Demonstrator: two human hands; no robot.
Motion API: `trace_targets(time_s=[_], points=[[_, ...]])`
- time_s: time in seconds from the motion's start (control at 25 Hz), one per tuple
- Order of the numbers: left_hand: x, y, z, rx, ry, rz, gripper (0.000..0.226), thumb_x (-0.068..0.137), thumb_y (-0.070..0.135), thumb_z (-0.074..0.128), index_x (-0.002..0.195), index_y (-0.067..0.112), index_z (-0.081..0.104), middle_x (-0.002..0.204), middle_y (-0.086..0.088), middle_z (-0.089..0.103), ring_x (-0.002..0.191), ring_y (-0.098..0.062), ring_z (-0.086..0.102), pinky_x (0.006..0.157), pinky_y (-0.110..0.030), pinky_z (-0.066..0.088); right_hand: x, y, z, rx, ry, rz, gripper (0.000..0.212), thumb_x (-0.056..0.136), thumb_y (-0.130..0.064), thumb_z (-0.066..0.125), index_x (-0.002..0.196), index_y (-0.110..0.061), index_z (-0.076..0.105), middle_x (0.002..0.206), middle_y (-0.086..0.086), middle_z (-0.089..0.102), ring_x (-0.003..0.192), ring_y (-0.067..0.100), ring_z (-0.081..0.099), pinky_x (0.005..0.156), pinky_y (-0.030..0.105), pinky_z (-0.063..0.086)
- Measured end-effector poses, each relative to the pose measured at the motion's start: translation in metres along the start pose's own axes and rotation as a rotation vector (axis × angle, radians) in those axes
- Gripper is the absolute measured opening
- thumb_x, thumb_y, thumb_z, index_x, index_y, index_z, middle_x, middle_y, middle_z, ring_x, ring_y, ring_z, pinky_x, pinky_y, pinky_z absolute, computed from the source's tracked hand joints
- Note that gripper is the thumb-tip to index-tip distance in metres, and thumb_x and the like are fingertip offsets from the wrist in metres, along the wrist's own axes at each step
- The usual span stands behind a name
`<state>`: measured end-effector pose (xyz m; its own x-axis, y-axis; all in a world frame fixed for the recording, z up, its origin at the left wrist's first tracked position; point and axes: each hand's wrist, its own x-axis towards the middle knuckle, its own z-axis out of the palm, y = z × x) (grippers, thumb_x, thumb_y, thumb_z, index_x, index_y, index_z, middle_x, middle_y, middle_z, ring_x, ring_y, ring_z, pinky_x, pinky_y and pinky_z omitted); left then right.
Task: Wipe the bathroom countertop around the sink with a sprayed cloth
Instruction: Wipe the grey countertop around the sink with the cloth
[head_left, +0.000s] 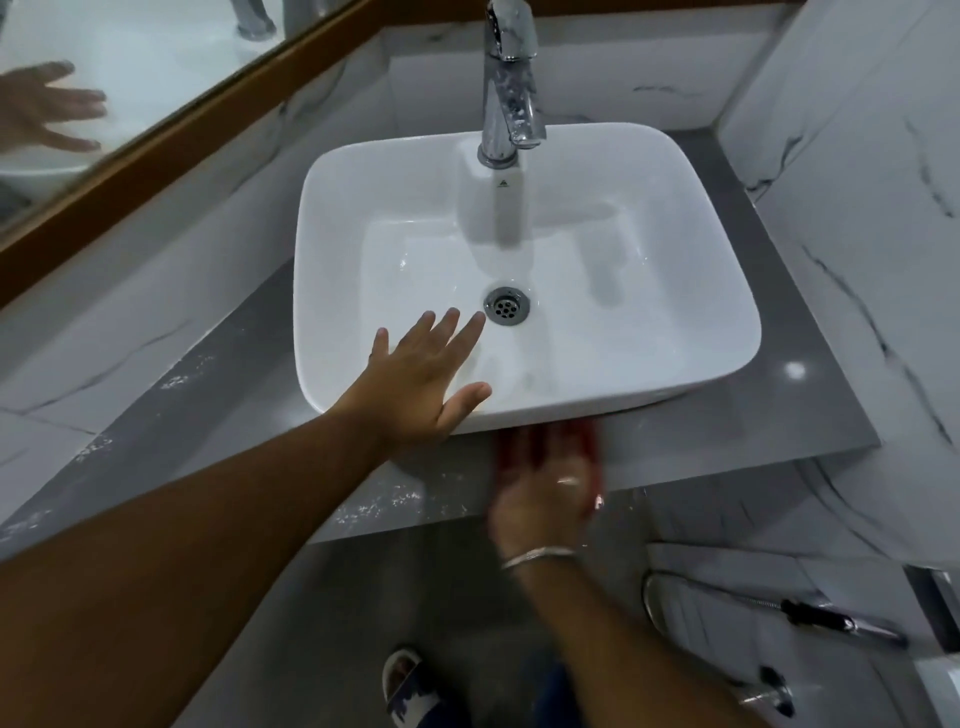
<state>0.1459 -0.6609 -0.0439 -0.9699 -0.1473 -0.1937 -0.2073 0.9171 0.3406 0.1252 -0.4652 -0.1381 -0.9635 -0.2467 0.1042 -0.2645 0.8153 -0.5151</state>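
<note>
On the countertop (171, 436) (grey), right hand (545, 488) presses red cloth (545, 441).

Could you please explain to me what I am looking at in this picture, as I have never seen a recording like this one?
There is no machine here: a person wears a camera on the head, so the single picture looks down at their own two arms. The left hand is spread open, resting over the front left rim of the white sink, fingers reaching toward the drain. The right hand is blurred by movement; it presses a reddish cloth on the grey countertop just in front of the sink, with a bracelet on that wrist. White specks, perhaps spray or residue, lie on the counter at the left and front. A chrome tap stands at the back, and a mirror at upper left reflects a hand. Below the counter you can see the floor, a sandalled foot and a hose sprayer.
</note>
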Motion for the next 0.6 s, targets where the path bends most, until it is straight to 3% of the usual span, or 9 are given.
trace_targets(time_s=[0.08,0.12,0.2,0.32,0.44,0.52,0.6], points=[[-0.002,-0.002,0.0,-0.008,0.013,0.001,0.075,0.099,0.064,0.025,0.162,0.03,0.003,0.17,-0.007,0.012,0.156,-0.029,0.007,0.118,-0.068,0.012,-0.058,-0.061,0.033,-0.111,-0.312,-0.494,0.05,0.087,-0.035,0.056,0.136,-0.024,0.053,0.142,0.01,0.055,0.129,0.032,0.051,0.104,0.05,0.046],[-0.002,-0.003,0.0,-0.012,0.012,0.0,0.074,0.1,0.063,0.025,0.162,0.03,0.002,0.17,-0.007,0.012,0.156,-0.029,0.006,0.118,-0.068,0.012,-0.072,-0.064,0.042,-0.144,-0.39,-0.654,0.054,0.087,-0.036,0.057,0.139,-0.022,0.05,0.147,0.011,0.051,0.134,0.035,0.046,0.108,0.051,0.043],[-0.003,-0.004,-0.001,-0.015,0.005,-0.012,0.074,0.099,0.063,0.027,0.161,0.031,0.001,0.17,-0.007,0.012,0.156,-0.029,0.006,0.118,-0.069,0.012,-0.053,-0.029,0.039,-0.159,-0.372,-0.797,0.056,0.087,-0.041,0.056,0.14,-0.023,0.052,0.147,0.011,0.053,0.134,0.034,0.048,0.109,0.049,0.041],[-0.002,-0.004,0.0,-0.024,-0.002,-0.021,0.076,0.098,0.065,0.026,0.162,0.031,0.002,0.17,-0.006,0.011,0.156,-0.029,0.005,0.119,-0.068,0.011,0.023,0.089,-0.017,-0.326,-0.237,-0.609,0.059,0.089,-0.041,0.045,0.143,-0.018,0.049,0.15,0.017,0.048,0.134,0.041,0.046,0.112,0.056,0.035],[0.0,-0.003,0.001,-0.007,-0.003,-0.03,0.079,0.094,0.068,0.023,0.162,0.031,0.004,0.17,-0.005,0.011,0.156,-0.029,0.006,0.12,-0.067,0.011,0.114,0.211,-0.092,-0.34,-0.122,-0.037,0.066,0.093,-0.04,0.032,0.148,-0.005,0.039,0.153,0.033,0.033,0.138,0.055,0.032,0.113,0.065,0.026],[0.0,-0.003,0.002,-0.002,0.0,-0.041,0.08,0.094,0.069,0.022,0.162,0.031,0.004,0.17,-0.004,0.011,0.156,-0.029,0.007,0.12,-0.066,0.011,0.139,0.23,-0.099,-0.284,0.003,0.276,0.059,0.098,-0.032,0.041,0.151,-0.006,0.033,0.156,0.033,0.025,0.142,0.055,0.022,0.115,0.062,0.018],[-0.001,-0.001,0.001,0.002,-0.015,-0.047,0.08,0.093,0.071,0.018,0.162,0.033,0.003,0.17,-0.003,0.011,0.156,-0.027,0.007,0.121,-0.063,0.011,0.126,0.185,-0.079,-0.168,-0.006,0.367,0.055,0.101,-0.027,0.045,0.152,-0.009,0.033,0.158,0.027,0.027,0.146,0.048,0.019,0.117,0.056,0.016]])
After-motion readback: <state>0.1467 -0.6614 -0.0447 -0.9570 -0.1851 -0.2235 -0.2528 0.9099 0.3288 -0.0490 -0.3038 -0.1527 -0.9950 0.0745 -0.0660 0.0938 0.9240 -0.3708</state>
